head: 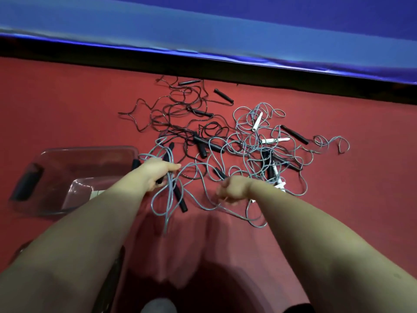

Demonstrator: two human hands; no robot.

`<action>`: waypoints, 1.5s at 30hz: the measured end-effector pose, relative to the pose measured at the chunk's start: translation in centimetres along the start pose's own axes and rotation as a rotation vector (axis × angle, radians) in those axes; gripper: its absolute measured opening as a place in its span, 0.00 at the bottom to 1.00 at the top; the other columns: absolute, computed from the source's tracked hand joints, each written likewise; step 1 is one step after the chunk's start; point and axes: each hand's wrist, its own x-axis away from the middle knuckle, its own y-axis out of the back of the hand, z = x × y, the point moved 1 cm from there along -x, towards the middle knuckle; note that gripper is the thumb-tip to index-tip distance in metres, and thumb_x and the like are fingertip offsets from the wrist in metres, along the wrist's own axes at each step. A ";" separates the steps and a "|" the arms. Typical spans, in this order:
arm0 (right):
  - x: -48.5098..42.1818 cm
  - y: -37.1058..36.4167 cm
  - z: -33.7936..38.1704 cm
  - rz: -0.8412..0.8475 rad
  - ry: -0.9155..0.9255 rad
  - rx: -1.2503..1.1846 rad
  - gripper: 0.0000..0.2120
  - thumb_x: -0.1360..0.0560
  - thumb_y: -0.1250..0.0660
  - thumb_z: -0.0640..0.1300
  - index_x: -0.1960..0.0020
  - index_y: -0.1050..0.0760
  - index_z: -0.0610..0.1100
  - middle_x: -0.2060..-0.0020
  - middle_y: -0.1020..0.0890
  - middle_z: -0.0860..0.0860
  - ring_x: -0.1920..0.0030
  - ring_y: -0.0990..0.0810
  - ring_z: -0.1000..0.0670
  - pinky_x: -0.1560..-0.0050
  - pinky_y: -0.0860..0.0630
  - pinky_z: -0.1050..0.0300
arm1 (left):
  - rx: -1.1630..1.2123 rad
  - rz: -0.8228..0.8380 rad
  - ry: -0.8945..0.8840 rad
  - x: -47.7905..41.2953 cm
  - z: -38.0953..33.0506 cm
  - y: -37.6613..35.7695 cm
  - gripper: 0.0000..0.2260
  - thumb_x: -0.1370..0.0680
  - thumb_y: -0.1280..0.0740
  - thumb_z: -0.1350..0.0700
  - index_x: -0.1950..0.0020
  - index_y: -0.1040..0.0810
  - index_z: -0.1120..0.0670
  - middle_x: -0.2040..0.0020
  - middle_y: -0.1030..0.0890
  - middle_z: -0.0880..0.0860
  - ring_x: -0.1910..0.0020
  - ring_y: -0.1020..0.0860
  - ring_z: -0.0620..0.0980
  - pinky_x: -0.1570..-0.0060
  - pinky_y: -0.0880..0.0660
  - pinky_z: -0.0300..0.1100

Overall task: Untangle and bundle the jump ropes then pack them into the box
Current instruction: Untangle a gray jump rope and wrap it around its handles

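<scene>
A tangle of jump ropes lies on the red floor: black cords at the back, blue-grey cords in front, with black and white handles mixed in. My left hand grips black handles and several loops of a blue-grey rope that hang down from it. My right hand is curled around a strand of the same blue-grey cord, just in front of the pile. A clear plastic box with a black latch sits at the left, beside my left forearm.
A blue mat with a dark edge runs along the back of the red floor. Loose black handles lie at the far side of the pile. My knees show at the bottom edge.
</scene>
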 end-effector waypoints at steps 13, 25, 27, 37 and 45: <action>-8.1 -8.3 4.5 0.110 0.186 0.526 0.21 0.23 0.39 0.39 0.31 0.30 0.43 0.34 0.27 0.41 0.37 0.27 0.41 0.34 0.35 0.55 | -0.304 0.130 0.109 -2.3 -1.3 0.6 0.20 0.29 0.29 0.40 0.65 0.33 0.53 0.72 0.33 0.49 0.80 0.35 0.42 0.78 0.32 0.30; -10.4 -11.7 4.1 -0.177 0.082 0.402 0.20 0.24 0.38 0.47 0.33 0.29 0.41 0.38 0.26 0.39 0.38 0.27 0.39 0.38 0.31 0.53 | -0.680 0.300 0.404 -1.2 -2.7 1.7 0.17 0.18 0.43 0.55 0.66 0.31 0.59 0.79 0.34 0.49 0.86 0.38 0.41 0.85 0.41 0.29; -9.0 -10.7 4.2 -0.253 0.127 0.392 0.20 0.24 0.38 0.46 0.34 0.32 0.41 0.41 0.24 0.39 0.41 0.25 0.39 0.42 0.29 0.52 | -0.765 0.309 0.425 -0.6 -3.8 2.0 0.17 0.18 0.45 0.57 0.64 0.28 0.60 0.80 0.32 0.49 0.86 0.37 0.41 0.85 0.41 0.29; 3.0 5.3 4.5 -0.603 0.313 -0.349 0.03 0.26 0.34 0.44 0.56 0.26 0.45 0.69 0.25 0.50 0.70 0.29 0.51 0.68 0.32 0.60 | -0.886 0.030 -0.228 5.6 -12.1 0.3 0.09 0.27 0.28 0.62 0.48 0.18 0.62 0.77 0.28 0.51 0.74 0.33 0.48 0.70 0.35 0.37; 17.1 13.2 8.5 -1.032 0.694 -0.547 0.07 0.19 0.44 0.50 0.56 0.34 0.51 0.64 0.25 0.53 0.57 0.23 0.48 0.49 0.26 0.50 | -0.496 0.046 -0.596 16.1 -17.5 -0.8 0.08 0.26 0.34 0.70 0.53 0.20 0.59 0.63 0.23 0.59 0.69 0.29 0.51 0.64 0.33 0.41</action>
